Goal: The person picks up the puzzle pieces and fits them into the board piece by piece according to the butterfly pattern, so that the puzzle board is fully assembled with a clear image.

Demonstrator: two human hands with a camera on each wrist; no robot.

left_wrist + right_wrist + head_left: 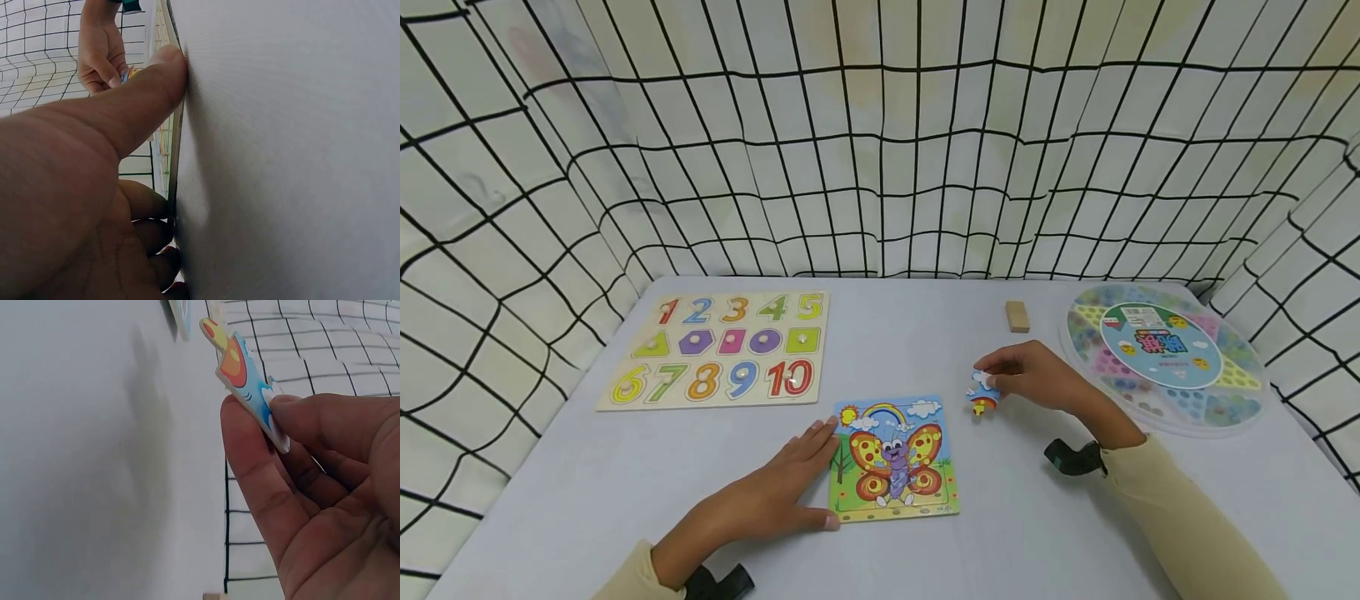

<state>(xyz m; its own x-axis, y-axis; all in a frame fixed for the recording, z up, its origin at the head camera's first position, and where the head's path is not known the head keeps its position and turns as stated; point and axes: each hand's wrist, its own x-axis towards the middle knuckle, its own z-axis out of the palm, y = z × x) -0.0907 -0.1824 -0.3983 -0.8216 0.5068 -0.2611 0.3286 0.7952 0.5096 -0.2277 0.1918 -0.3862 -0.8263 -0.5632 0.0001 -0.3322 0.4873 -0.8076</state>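
A square butterfly puzzle board [895, 458] lies flat on the table. My left hand [782, 483] rests along its left side, fingers extended at the upper edge and thumb at the lower corner. From the left wrist, the thumb [156, 81] shows against the board's thin edge. Right of the board, my right hand [1037, 379] pinches a small puzzle piece [981, 393] between thumb and index finger. The right wrist view shows this puzzle piece [247, 378] tilted above the white surface, blue with orange and a yellow tip; the fingers partly cover its lower end.
A number and shape board [715, 350] lies at the back left. Behind my right hand sits a small wooden block [1017, 317]. At the back right is a round clear case [1161, 358] of colourful pieces. Black-lined netting [880, 167] encloses the table's back and sides.
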